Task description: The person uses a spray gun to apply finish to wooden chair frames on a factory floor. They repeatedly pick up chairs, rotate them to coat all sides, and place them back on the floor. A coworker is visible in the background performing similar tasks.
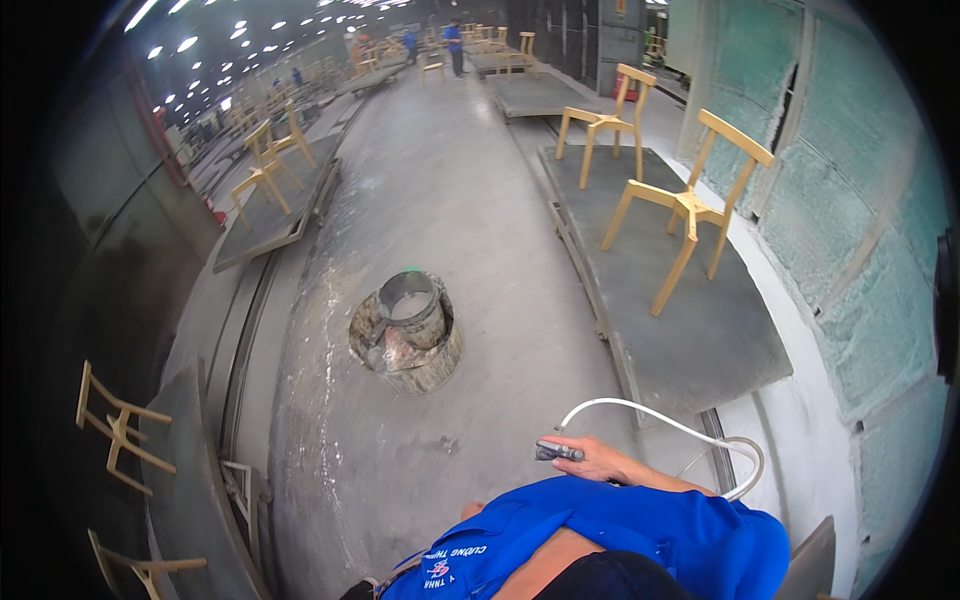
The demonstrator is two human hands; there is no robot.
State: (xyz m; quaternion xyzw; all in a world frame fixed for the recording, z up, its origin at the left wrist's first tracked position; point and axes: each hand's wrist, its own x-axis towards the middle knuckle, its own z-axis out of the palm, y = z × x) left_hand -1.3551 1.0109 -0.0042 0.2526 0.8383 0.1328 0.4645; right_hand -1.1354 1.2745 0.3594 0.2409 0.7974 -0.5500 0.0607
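Right grip (595, 462) is wrapped round a grey tool (558, 451), just right of bottom centre — white hose (612, 401) looping rightward. Left grip (472, 510)'s mostly hidden — can't tell.

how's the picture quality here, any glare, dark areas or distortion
In the head view, white ceiling lights glare at upper left; in the head view, fisheye distortion bends the flat grey platform at right, and the corners go black; a distant person in blue clothing in the head view looks soft, the right hand clearer.
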